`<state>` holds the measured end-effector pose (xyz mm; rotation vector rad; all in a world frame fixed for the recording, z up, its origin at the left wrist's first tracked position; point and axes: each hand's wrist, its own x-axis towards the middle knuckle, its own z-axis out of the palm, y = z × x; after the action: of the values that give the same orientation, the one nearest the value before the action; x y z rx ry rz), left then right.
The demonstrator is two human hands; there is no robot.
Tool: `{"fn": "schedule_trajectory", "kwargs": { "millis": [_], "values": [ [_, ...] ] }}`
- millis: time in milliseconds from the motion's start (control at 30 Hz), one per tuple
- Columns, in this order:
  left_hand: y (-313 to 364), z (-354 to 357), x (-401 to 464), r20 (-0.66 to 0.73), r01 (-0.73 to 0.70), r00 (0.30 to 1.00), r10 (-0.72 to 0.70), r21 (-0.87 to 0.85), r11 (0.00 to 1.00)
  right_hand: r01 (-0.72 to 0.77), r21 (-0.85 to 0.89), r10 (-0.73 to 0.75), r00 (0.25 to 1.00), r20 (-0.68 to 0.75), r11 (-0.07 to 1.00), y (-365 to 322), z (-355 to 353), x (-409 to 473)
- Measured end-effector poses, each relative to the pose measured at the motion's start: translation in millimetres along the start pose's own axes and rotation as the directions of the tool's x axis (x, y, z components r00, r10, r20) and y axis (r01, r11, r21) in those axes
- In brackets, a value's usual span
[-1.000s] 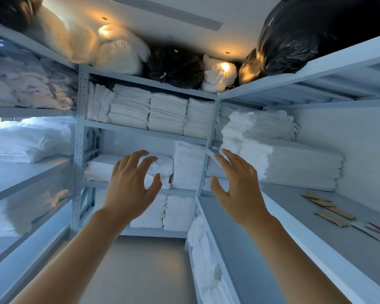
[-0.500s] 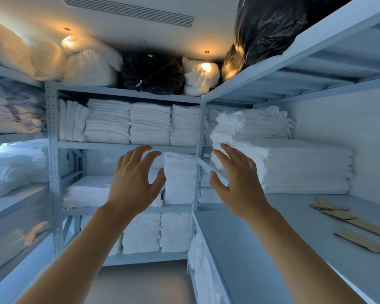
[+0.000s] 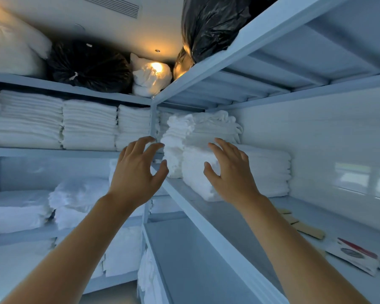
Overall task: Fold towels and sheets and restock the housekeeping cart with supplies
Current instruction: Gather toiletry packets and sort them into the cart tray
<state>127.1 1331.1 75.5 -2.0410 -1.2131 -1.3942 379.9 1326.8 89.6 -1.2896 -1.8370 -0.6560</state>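
Both hands, left hand (image 3: 136, 172) and right hand (image 3: 233, 174), were spread empty before the towel stack (image 3: 261, 172), apparently to flank and lift it.

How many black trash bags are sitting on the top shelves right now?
2. One black bag sits on the back wall's top shelf, between white bundles. The other black bag is on the right-hand top shelf, overhanging the corner. More may lie out of sight.

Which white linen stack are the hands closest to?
The folded stack on the right-hand shelf, by the corner post. Both the left hand and right hand hover at it; the back-wall stacks sit farther off.
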Motion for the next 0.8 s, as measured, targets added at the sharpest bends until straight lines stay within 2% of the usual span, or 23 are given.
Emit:
{"fn": "schedule_trajectory", "kwargs": {
  "millis": [67, 167, 333, 567, 800],
  "values": [
    [12, 28, 12, 0.015, -0.035, 0.999, 0.036, -0.062, 0.997, -0.059, -0.029, 0.059, 0.998, -0.007, 0.998, 15, -2, 2],
    [31, 69, 33, 0.03, -0.063, 0.997, 0.069, -0.164, 0.985, -0.064, -0.118, 0.061, 0.998, -0.023, 0.991, 35, -8, 5],
    [73, 135, 69, 0.012, -0.164, 0.984, 0.179, -0.346, 0.924, -0.163, -0.288, 0.153, 0.987, -0.057, 0.944, 89, -39, -2],
    [145, 209, 108, -0.018, -0.283, 0.942, 0.334, -0.577, 0.767, -0.367, -0.493, 0.353, 0.927, -0.125, 0.789, 154, -89, -52],
    [208, 262, 109, -0.02, -0.326, 0.887, 0.462, -0.737, 0.592, -0.524, -0.602, 0.531, 0.826, -0.188, 0.602, 176, -122, -103]
  ]
}}
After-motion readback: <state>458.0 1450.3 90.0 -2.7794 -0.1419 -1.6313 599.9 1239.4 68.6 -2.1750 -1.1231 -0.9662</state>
